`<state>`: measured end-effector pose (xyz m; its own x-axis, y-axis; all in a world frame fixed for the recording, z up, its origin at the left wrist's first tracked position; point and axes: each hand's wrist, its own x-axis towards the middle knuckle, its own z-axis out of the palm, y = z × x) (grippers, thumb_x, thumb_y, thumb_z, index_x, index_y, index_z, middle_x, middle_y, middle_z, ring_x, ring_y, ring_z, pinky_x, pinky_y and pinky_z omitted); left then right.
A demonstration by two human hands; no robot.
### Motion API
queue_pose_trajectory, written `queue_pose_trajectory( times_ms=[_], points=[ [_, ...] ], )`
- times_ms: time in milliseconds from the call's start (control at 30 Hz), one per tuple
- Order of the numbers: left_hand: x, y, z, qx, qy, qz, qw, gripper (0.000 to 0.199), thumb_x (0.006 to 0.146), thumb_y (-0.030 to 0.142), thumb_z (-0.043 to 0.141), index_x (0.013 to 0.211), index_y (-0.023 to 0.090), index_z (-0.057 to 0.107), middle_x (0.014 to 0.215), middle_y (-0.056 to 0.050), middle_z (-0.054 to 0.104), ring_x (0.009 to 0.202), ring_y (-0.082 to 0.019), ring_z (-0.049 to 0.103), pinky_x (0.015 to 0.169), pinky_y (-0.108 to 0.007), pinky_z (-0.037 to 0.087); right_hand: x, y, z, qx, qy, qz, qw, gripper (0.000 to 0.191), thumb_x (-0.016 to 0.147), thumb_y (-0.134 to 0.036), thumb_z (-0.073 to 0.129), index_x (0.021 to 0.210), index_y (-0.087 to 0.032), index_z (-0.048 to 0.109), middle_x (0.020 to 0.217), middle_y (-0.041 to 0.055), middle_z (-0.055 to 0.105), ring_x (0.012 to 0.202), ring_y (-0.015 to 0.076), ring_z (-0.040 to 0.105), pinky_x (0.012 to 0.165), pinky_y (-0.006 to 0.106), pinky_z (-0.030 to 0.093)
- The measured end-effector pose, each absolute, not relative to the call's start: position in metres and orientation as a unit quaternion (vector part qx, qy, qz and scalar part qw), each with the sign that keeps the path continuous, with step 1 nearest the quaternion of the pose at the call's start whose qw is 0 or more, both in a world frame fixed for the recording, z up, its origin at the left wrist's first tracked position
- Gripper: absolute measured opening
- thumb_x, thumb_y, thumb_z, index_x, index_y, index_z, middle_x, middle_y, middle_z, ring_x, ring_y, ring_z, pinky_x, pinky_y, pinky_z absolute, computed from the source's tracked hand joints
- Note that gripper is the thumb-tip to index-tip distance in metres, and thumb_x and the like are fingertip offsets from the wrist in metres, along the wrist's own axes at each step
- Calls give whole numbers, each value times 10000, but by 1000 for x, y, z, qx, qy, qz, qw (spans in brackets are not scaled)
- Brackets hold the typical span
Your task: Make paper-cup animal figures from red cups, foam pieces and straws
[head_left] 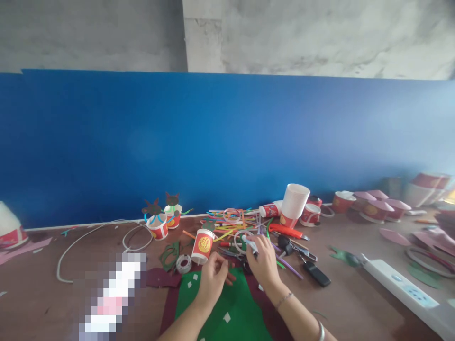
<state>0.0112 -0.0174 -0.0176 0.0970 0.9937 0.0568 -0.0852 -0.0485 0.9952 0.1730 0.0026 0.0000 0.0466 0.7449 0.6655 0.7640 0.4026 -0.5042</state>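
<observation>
Paper cup (204,245), red and white with a gold emblem, leans on the brown tabletop (295,312) just beyond the left hand (213,279). That hand's fingers are curled in, thumb close to them; from here I can't tell whether anything is pinched between. The right hand (263,259) reaches down with bent fingers at a small white and blue item (250,244), and whether it grips it or only touches it I can't make out.

Under the left hand lies a green sheet (236,300) dotted with white scraps, with a maroon sheet (170,308) showing along its sides. A roll of tape (184,264) sits just beside the cup, next to a dark green cutout (169,255). Behind the hands there's a tangle of coloured strips (232,220), and to its right a red-orange cutter (287,231) and a bunch of keys (301,253) with a black fob (317,273).

Farther back on the left stand two cups with dark, eared cutouts (157,226), near a looped white cable (73,241). A tall white stack of cups (295,201) rises behind the cutter, and off to the right are cups topped with pink cones (378,209). A white power strip (400,283) slants across the right side of the table.

A blue panel (213,142) runs the room's width behind it all, shinier toward the right, and above it is bare grey wall (302,38), stained and patchy, with a paler upright band (203,42).
</observation>
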Motion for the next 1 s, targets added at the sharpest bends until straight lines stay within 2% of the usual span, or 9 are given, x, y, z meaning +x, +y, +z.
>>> queue_pose_trajectory(
  times_ms=[67, 167, 233, 333, 533, 800, 1000],
  points=[
    [11, -15, -18, 494, 435, 508, 555, 319, 745, 478, 559, 699, 191, 428, 677, 1, 609, 489, -137, 611, 446, -248, 487, 186, 9, -5, -592, -674, -68, 438, 222, 796, -199, 488, 978, -213, 615, 965, 86, 603, 924, 254, 520, 782, 394, 417],
    [11, -14, -16, 464, 441, 518, 567, 325, 720, 474, 576, 706, 192, 414, 696, -10, 637, 484, -143, 622, 458, -261, 499, 196, 15, -12, -632, -670, -83, 380, 201, 782, -242, 527, 950, -225, 635, 992, 91, 592, 919, 271, 512, 723, 388, 425],
    [11, -14, -13, 451, 446, 519, 573, 320, 710, 460, 584, 715, 194, 407, 686, -12, 645, 481, -149, 626, 460, -264, 498, 196, 15, -14, -634, -673, -86, 370, 241, 775, -220, 529, 996, -240, 622, 1021, 84, 586, 926, 271, 506, 719, 387, 421],
    [11, -16, -9, 442, 446, 513, 586, 301, 703, 433, 587, 725, 197, 401, 694, -15, 657, 489, -156, 634, 469, -267, 496, 191, 12, -10, -604, -689, -92, 389, 274, 773, -152, 503, 1013, -241, 602, 1051, 73, 580, 954, 259, 499, 769, 393, 409],
    [11, -17, -5, 430, 441, 506, 603, 245, 714, 377, 545, 706, 212, 363, 716, -5, 672, 519, -153, 646, 495, -260, 487, 181, 6, -2, -524, -744, -77, 407, 204, 798, -101, 457, 848, -216, 619, 989, 61, 602, 953, 225, 518, 806, 372, 396],
    [12, -17, -3, 445, 445, 484, 608, 169, 687, 260, 492, 698, 221, 328, 644, 23, 653, 439, -132, 608, 420, -222, 432, 181, 7, -4, -489, -764, -50, 419, 202, 795, -104, 449, 828, -212, 616, 907, 51, 632, 892, 210, 558, 773, 353, 409],
    [13, -17, -9, 482, 434, 465, 602, 148, 708, 251, 487, 697, 213, 344, 571, 45, 602, 408, -107, 568, 383, -189, 396, 178, 4, 1, -477, -763, -37, 435, 193, 812, -121, 443, 859, -212, 607, 873, 47, 642, 861, 206, 570, 776, 353, 416]
  ],
)
